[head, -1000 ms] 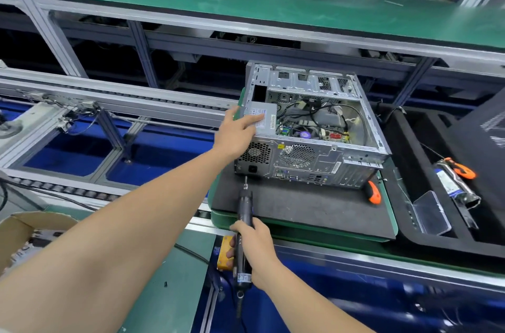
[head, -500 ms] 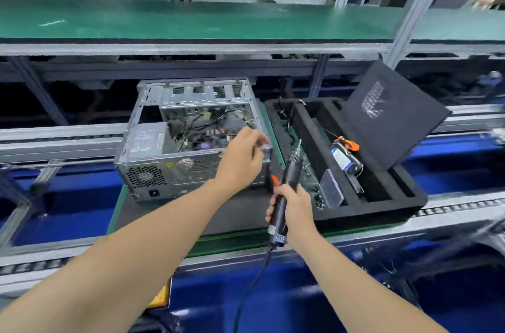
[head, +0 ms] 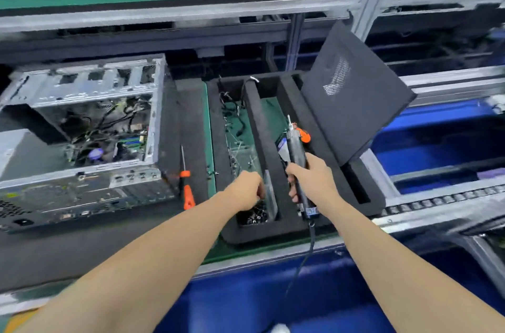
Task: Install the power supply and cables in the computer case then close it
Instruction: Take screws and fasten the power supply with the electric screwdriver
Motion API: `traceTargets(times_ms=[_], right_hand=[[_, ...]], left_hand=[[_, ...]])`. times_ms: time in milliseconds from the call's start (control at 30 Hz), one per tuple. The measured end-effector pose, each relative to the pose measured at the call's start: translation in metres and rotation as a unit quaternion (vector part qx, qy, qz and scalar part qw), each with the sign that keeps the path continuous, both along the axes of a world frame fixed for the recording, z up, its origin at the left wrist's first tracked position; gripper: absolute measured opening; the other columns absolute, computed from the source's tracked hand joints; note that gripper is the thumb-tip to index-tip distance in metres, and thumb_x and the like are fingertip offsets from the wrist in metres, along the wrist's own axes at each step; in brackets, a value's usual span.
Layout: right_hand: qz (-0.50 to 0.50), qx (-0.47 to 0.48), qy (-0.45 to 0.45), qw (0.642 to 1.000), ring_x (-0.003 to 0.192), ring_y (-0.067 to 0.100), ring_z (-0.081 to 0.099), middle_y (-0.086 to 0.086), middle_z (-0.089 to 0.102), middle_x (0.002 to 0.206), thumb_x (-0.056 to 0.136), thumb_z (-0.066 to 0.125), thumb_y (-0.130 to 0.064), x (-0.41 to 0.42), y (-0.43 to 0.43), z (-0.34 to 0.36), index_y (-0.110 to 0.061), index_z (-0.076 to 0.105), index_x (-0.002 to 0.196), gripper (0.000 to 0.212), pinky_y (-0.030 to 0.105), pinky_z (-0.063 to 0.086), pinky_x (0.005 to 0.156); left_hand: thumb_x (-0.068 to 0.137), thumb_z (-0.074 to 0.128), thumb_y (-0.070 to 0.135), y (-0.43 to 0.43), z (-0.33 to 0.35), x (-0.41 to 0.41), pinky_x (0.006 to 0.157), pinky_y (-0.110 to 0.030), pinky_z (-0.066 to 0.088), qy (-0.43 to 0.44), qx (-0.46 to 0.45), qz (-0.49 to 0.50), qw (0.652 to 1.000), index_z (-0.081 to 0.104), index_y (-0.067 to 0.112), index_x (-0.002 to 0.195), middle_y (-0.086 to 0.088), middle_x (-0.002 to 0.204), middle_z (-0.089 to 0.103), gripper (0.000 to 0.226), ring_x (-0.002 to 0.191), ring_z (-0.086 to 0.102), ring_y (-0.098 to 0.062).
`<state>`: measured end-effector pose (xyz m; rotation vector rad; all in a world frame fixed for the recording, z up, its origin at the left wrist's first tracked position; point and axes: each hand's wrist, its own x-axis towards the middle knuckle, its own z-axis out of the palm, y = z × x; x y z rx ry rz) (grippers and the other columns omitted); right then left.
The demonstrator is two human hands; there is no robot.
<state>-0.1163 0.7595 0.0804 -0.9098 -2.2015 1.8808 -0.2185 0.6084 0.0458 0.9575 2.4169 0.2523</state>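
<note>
Moved off open grey metal computer case at L, left hand now over screw pocket of black foam tray, fingers curled, can't tell if holding anything; right hand clamped round black electric screwdriver above tray's mid slot.

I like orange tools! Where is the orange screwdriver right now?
In the head view, the orange screwdriver lies left of centre on the black mat, between the computer case and the foam tray, just left of the left hand.
</note>
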Motion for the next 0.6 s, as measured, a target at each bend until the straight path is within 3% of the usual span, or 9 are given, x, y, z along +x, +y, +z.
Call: traceTargets(times_ms=[67, 167, 300, 433, 600], right_hand=[[0.013, 0.006, -0.008, 1.0, 0.046, 0.028, 0.058, 0.009, 0.064, 0.066, 0.086, 0.066, -0.016, -0.006, 0.01, -0.007, -0.004, 0.057, 0.095, 0.017, 0.041, 0.055, 0.046], [0.027, -0.013, -0.017, 0.999, 0.047, 0.028, 0.059, 0.011, 0.065, 0.07, 0.087, 0.067, -0.016, -0.014, 0.019, -0.018, -0.005, 0.058, 0.103, 0.021, 0.043, 0.056, 0.045], [0.026, -0.04, -0.027, 0.998, 0.045, 0.028, 0.059, 0.008, 0.065, 0.066, 0.084, 0.068, -0.018, -0.019, 0.026, -0.028, -0.003, 0.062, 0.098, 0.02, 0.044, 0.056, 0.046], [0.03, -0.055, -0.027, 0.998, 0.045, 0.029, 0.06, 0.008, 0.066, 0.066, 0.081, 0.067, -0.021, -0.023, 0.03, -0.031, -0.001, 0.061, 0.099, 0.027, 0.044, 0.057, 0.046], [0.041, -0.061, -0.029, 0.997, 0.047, 0.029, 0.061, 0.008, 0.066, 0.067, 0.08, 0.068, -0.022, -0.026, 0.032, -0.033, -0.004, 0.062, 0.102, 0.029, 0.048, 0.058, 0.047]], left_hand=[[0.094, 0.061, 0.005, 0.012, -0.013, 0.0, 0.085, -0.04, 0.058, 0.013, -0.056, 0.011, 0.998, 0.07, 0.005, 0.102, -0.013, 0.102, 0.068, 0.012, 0.094, 0.068, -0.03], [0.091, 0.055, 0.002, 0.024, -0.028, 0.004, 0.071, -0.039, 0.055, 0.03, -0.092, 0.042, 0.994, 0.059, 0.007, 0.099, -0.013, 0.098, 0.056, 0.01, 0.084, 0.065, -0.032], [0.084, 0.05, -0.009, 0.027, -0.042, 0.001, 0.063, -0.037, 0.048, 0.036, -0.092, 0.083, 0.992, 0.041, 0.013, 0.072, -0.008, 0.084, 0.047, 0.027, 0.076, 0.06, -0.033], [0.084, 0.05, -0.01, 0.028, -0.043, -0.006, 0.069, -0.042, 0.056, 0.014, -0.104, 0.066, 0.992, 0.048, 0.011, 0.074, -0.01, 0.084, 0.053, 0.023, 0.074, 0.059, -0.029], [0.085, 0.057, -0.006, 0.025, -0.043, -0.002, 0.058, -0.036, 0.044, -0.002, -0.113, 0.068, 0.991, 0.043, 0.011, 0.072, -0.008, 0.084, 0.049, 0.026, 0.069, 0.051, -0.025]])
